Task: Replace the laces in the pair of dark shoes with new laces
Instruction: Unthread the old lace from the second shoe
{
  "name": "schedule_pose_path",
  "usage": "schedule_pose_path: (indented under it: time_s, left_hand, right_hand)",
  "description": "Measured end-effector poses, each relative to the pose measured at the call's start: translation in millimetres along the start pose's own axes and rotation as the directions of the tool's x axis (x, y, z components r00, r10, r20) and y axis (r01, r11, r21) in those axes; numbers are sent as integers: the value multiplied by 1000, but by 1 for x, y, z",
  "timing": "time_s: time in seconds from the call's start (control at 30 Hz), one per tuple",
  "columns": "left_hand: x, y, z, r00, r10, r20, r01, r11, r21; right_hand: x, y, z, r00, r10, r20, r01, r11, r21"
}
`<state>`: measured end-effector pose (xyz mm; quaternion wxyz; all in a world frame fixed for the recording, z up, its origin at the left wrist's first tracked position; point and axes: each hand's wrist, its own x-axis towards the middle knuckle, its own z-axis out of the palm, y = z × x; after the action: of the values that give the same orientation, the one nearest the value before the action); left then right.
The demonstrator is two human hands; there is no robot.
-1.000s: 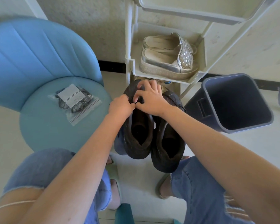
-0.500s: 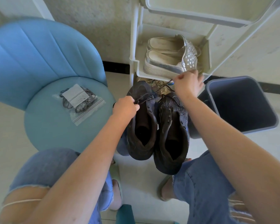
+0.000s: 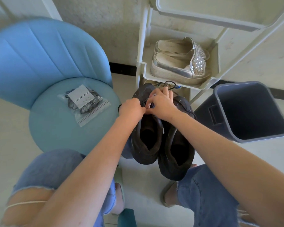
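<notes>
Right now both of our hands meet over the pair of dark shoes, which lie side by side on the floor between our knees, toes pointing to twelve o'clock and heels toward us. Our left hand [image 3: 131,108] sits on the laced part of the dark shoe by the chair [image 3: 144,141], its grip narrow, fingers curled into a tight pinch on the edge of that shoe's upper. Our right hand [image 3: 162,104] reaches in from four o'clock and touches the left one. Its grip is also narrow, with thumb and fingertips pinched on the old lace [image 3: 170,83]. A loop of that lace stands up just past the knuckles at twelve o'clock. The other dark shoe [image 3: 177,154] lies against the first on its three o'clock side, and our right wrist crosses over its toe end. How many eyelets are threaded we cannot tell, since the hands cover them.

At nine o'clock stands a blue chair [image 3: 56,136], and on its round seat rests a clear zip bag of new laces [image 3: 84,104], well apart from the shoes. At twelve to one o'clock a pale shelf rack [image 3: 142,69] holds a pair of silver shoes [image 3: 179,63] on its lower tray. A grey bin [image 3: 208,115] stands at three o'clock, just beside the rack's leg.
</notes>
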<state>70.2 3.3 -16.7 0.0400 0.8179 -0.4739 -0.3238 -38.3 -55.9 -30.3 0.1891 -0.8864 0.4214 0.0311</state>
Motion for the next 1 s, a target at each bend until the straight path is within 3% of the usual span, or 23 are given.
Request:
schedule_pose_path:
  time_s: [0.1,0.17,0.27,0.33,0.37,0.4,0.47,0.57,0.67,0.83,0.9,0.93,1.0]
  left_hand:
    - [-1,1,0,1000,3,3,-3,1000,6]
    - [-2,0,-1,1000,2,8,-2,1000,5]
    - [-2,-1,-1,1000,1,12,-1,1000,-30]
    - [-3,-1,-1,1000,-5,7,5,999,-34]
    - [-4,0,-1,1000,-4,5,5,1000,-29]
    - [-4,0,-1,1000,3,4,-3,1000,-25]
    - [-3,0,0,1000,16,4,-16,999,-28]
    - [-2,-1,0,1000,-9,-2,8,998,-54]
    - [-1,-2,0,1000,-13,-26,11,998,-68]
    - [-1,-2,0,999,15,-39,-17,998,-59]
    - [-1,-3,0,1000,-1,-31,-1,998,-55]
    - [-1,-4,0,999,-13,-29,12,998,-54]
    - [0,-6,0,999,-22,-23,20,997,-72]
  right_hand:
    - [1,5,-11,999,44,-3,-44,999,-9]
    - [3,19,-27,981,181,-76,-182,983,-1]
    - [2,48,-49,826,506,-250,-484,862,148]
    - [0,58,-54,729,610,-310,-554,792,256]
    - [-1,58,-53,719,613,-328,-546,790,280]
    - [0,56,-51,735,587,-340,-512,809,289]
    - [2,44,-45,834,436,-339,-371,896,242]
    - [4,20,-25,982,104,-158,-94,993,69]
    - [3,4,-2,999,-11,30,13,997,-72]
    - [3,1,5,1000,-2,-19,0,994,-106]
    - [4,7,-3,993,113,-30,-112,993,49]
    - [5,13,-10,976,216,-34,-203,950,236]
    - [5,28,-28,891,451,-52,-330,721,609]
